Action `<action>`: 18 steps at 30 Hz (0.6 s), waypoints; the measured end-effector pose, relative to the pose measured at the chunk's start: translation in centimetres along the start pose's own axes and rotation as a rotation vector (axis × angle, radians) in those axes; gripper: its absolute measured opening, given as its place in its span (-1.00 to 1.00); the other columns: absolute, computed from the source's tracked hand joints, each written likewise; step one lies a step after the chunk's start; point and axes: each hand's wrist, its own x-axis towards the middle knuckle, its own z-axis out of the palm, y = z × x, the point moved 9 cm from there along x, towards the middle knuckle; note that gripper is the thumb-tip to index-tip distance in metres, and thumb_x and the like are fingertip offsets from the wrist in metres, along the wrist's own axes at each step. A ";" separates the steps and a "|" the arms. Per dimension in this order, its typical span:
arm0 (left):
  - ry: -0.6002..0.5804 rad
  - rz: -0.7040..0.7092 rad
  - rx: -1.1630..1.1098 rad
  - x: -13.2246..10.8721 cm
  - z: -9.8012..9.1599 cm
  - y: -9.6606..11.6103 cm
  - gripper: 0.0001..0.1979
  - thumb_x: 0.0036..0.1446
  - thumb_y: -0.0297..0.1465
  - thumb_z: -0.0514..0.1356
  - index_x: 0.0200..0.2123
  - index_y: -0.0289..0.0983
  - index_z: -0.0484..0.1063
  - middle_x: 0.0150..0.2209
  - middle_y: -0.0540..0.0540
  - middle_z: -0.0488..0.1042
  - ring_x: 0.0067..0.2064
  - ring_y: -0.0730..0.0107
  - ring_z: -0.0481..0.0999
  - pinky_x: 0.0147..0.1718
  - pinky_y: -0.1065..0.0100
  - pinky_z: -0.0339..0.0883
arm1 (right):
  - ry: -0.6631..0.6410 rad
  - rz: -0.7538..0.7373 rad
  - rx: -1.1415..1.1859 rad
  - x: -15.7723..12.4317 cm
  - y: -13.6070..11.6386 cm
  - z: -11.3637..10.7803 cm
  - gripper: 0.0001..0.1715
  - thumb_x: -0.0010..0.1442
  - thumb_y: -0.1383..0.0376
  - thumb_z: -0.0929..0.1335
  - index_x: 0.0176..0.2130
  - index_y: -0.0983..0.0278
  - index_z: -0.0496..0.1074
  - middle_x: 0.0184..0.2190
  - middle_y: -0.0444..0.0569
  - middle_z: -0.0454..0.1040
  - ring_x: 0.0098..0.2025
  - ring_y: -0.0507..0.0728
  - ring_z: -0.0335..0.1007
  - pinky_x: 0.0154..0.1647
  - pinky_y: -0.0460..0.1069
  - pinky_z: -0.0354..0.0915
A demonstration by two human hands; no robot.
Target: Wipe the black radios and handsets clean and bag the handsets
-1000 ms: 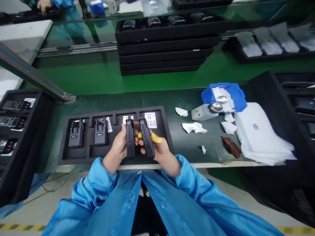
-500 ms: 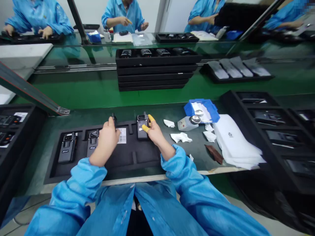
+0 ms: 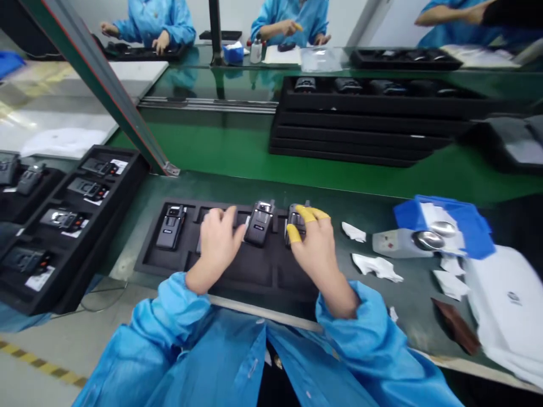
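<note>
A black foam tray (image 3: 237,270) lies at the near edge of the bench with several black handheld devices in its slots. The leftmost device (image 3: 170,227) lies alone. My left hand (image 3: 218,242) rests flat over the second slot with its fingers stretched out, hiding what is there. Its thumb is beside the third device (image 3: 259,222), which lies slightly tilted in its slot. My right hand (image 3: 314,244), with yellow finger cots on thumb and two fingers, is closed on the fourth device (image 3: 296,222) at the tray's right end.
Right of the tray are white wipes (image 3: 375,265), a dispenser bottle (image 3: 399,242), a blue bin (image 3: 449,226), a brown scrap (image 3: 456,333) and stacked white bags (image 3: 509,305). Stacked black trays (image 3: 360,127) sit behind. More trays of devices (image 3: 68,217) stand left. Other people work across the line.
Both devices came down from my hands into the tray's third and fourth slots. My left hand let go and shifted left. The camera has turned left.
</note>
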 end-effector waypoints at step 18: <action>0.035 -0.552 -0.645 -3.7 0.3 -18.4 -0.37 -0.05 -0.17 0.24 0.08 -0.27 0.20 -0.27 -0.13 0.43 -0.17 0.13 0.46 -0.11 0.06 0.33 | -0.458 -0.096 -0.078 -4.1 -12.5 13.3 -0.43 0.13 0.10 0.35 0.03 0.40 0.41 0.32 0.31 0.00 0.36 0.48 -0.26 0.19 0.44 -0.12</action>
